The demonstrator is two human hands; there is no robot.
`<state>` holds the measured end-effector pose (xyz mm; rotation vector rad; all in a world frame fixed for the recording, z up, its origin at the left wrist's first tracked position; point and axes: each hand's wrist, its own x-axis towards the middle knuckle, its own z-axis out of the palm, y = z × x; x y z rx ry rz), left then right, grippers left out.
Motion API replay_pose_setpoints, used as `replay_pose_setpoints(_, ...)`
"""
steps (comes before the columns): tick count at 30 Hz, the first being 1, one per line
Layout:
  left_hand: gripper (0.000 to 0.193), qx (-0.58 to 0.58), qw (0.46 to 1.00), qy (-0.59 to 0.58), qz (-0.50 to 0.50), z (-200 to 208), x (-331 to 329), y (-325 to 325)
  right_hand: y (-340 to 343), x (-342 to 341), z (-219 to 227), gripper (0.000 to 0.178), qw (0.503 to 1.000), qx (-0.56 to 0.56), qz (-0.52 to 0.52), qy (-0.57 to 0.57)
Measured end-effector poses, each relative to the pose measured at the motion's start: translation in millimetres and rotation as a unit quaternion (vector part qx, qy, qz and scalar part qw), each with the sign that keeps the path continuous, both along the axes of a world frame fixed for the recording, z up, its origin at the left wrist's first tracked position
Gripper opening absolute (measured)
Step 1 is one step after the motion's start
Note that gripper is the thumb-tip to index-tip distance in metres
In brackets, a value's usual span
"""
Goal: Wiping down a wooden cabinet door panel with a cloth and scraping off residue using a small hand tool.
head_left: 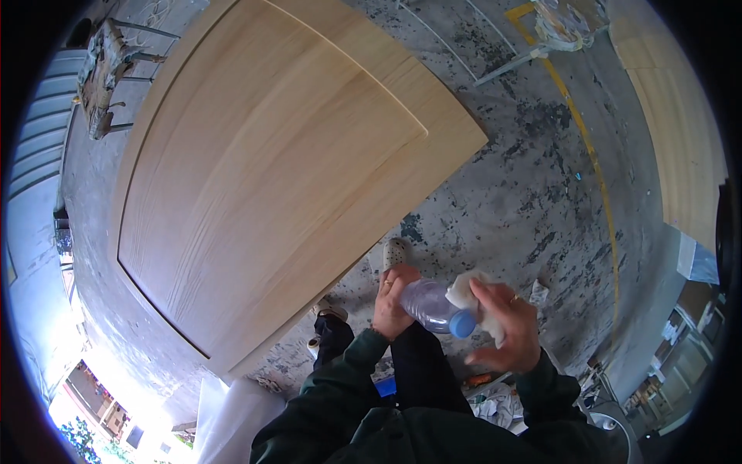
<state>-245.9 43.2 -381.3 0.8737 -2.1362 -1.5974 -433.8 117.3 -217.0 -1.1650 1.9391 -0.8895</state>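
Note:
My left hand [393,303] is wrapped round one end of a clear plastic bottle [428,304]. The bottle lies tilted, its blue cap [462,324] pointing right and toward me. A crumpled off-white cloth [464,291] is gripped in my right hand [510,325], between thumb and fingers, close beside the capped end. Whether the cloth touches the bottle I cannot tell. A large light-wood panel [286,170] with a grooved border lies just beyond and to the left of my hands.
The concrete floor [533,185] is stained with dark paint and crossed by a yellow line [591,147]. Metal-legged stands [104,77] rise at far left and far right. Another wooden board [672,131] stands at the right. Rags [495,408] lie by my feet.

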Motion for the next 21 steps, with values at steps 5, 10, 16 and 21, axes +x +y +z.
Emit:
replay_pose_setpoints(5, 0.039, -0.036, 0.996, -0.057, -0.051, -16, -15, 20, 18, -6, 2, 0.054, 0.978, 0.124, 0.057, 0.161)
replay_pose_setpoints(10, 0.041, -0.03, 0.993, -0.088, -0.067, -20, -5, 31, 32, -4, -15, 0.042, 0.978, 0.139, 0.032, 0.153)
replay_pose_setpoints(16, 0.061, 0.005, 0.99, -0.083, -0.118, 66, -8, -6, 48, -9, -47, 0.032, 0.986, 0.106, 0.027, 0.122)
replay_pose_setpoints(21, 0.053, -0.365, 0.919, -0.145, -0.042, 94, 29, -165, 53, -9, -149, 0.032, 0.976, 0.096, -0.05, 0.188)
